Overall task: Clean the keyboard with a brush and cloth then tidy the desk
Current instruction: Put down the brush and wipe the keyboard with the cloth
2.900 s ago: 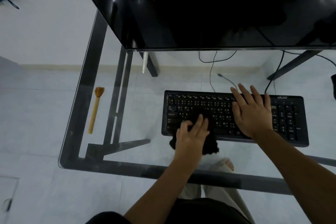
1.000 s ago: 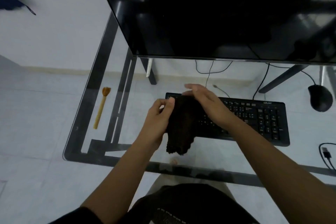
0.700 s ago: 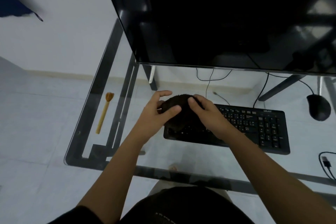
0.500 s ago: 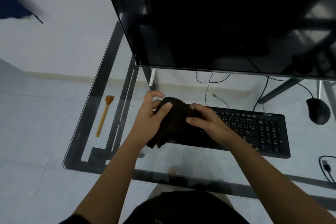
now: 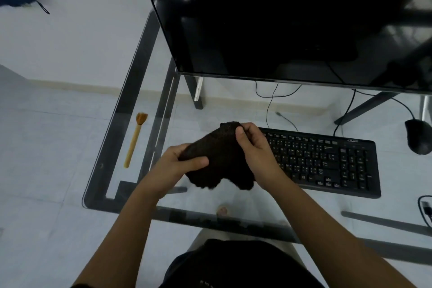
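Observation:
Both hands hold a dark, fuzzy cloth in the air over the left end of the black keyboard. My left hand grips its lower left part, thumb lying across the fabric. My right hand pinches its upper right edge. The cloth hides the keyboard's left end. A small wooden brush with tan bristles lies on the glass desk near the left edge, apart from both hands.
A large black monitor fills the top of the view. A black mouse sits right of the keyboard, and a cable plug lies at the right edge. The desk's front edge runs just above my lap.
I lifted the cloth off the keyboard and have been turning and folding it between both hands. My left hand slid lower and my right hand shifted to the upper edge.

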